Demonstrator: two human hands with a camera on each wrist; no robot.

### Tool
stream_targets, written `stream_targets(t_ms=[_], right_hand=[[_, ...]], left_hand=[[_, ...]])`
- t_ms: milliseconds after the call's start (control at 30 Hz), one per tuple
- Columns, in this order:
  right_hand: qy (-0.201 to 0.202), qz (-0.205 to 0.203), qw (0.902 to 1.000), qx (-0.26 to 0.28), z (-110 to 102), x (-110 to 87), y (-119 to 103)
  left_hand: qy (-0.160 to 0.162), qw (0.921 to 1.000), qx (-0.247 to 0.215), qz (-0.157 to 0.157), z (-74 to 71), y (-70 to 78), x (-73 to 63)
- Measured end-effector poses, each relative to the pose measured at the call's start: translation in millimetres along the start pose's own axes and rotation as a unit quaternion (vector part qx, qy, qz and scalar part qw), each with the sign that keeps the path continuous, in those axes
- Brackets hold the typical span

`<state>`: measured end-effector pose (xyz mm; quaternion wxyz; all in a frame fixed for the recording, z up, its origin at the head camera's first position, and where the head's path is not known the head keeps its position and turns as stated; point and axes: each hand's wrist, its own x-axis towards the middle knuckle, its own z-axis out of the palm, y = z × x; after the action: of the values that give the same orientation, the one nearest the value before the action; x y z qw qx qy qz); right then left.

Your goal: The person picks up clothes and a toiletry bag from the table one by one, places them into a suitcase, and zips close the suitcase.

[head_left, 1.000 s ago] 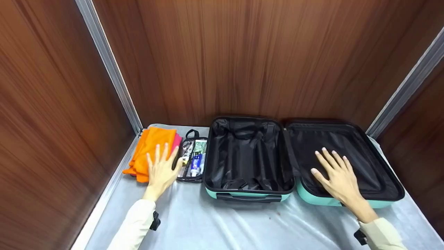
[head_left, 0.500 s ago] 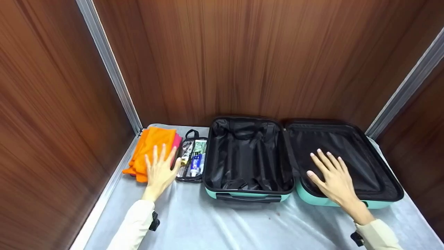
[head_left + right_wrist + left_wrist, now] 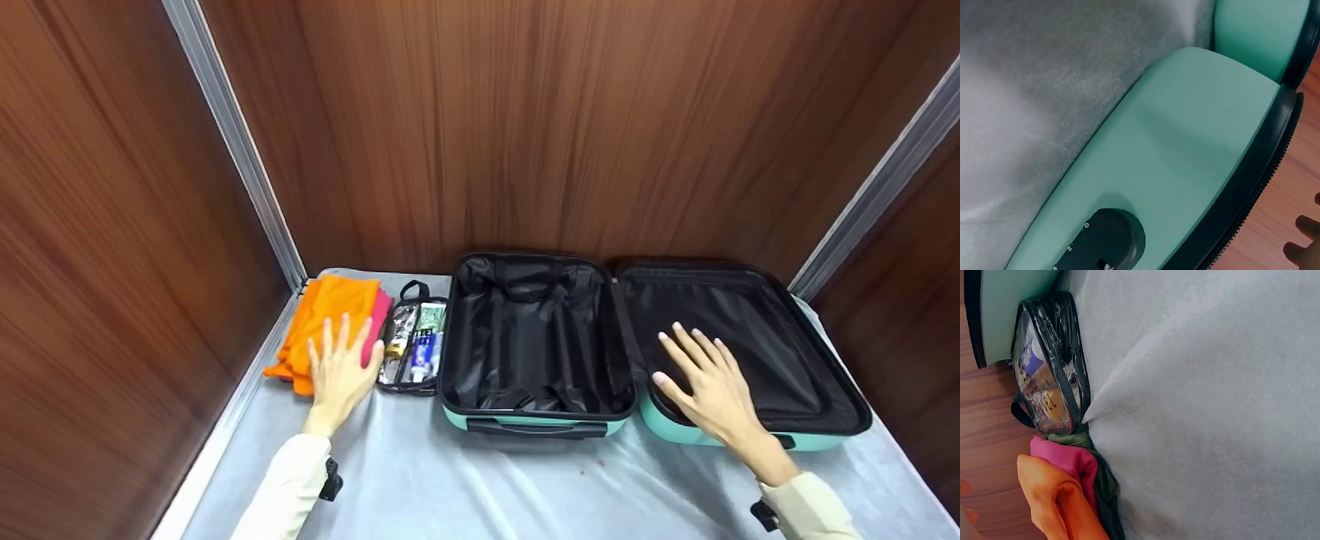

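Note:
My left hand (image 3: pixel 339 379) is spread with straight fingers in front of a stack of folded clothes, overlapping its near edge in the head view. An orange garment (image 3: pixel 341 296) tops the stack, with a pink one (image 3: pixel 1067 455) beneath and a dark green one (image 3: pixel 1107 495) at the bottom. Beside the stack lies a clear toiletry bag (image 3: pixel 1044 382) with black trim, holding tubes. My right hand (image 3: pixel 716 394), fingers spread, overlaps the near edge of the right half of an open mint-green suitcase (image 3: pixel 1185 129). Neither hand holds anything.
The suitcase's left half (image 3: pixel 536 345), lined in black, lies between the bag and the right half. A pale sheet (image 3: pixel 420 480) covers the surface in front. Wood-grain panels (image 3: pixel 517 135) stand behind and at both sides.
My right hand has drifted left over the suitcase's right half. My left hand has shifted slightly left and down. The clothes, bag and suitcase stay in place.

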<state>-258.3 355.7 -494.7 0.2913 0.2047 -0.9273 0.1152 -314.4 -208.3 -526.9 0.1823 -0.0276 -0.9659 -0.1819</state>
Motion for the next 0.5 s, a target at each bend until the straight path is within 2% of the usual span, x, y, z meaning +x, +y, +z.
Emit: stream_targets(t_ms=[300,500], right_hand=[[-0.011,-0.008,0.9999,0.004,0.8,0.6,-6.3],[-0.009,-0.019,0.9998,0.007,5.1,0.2,-10.2]], left_hand=[[-0.004,0.9999,0.002,-0.011,-0.5,-5.3,-1.1],[0.008,0.999,-0.029,-0.032,-2.6,-5.8,0.2]])
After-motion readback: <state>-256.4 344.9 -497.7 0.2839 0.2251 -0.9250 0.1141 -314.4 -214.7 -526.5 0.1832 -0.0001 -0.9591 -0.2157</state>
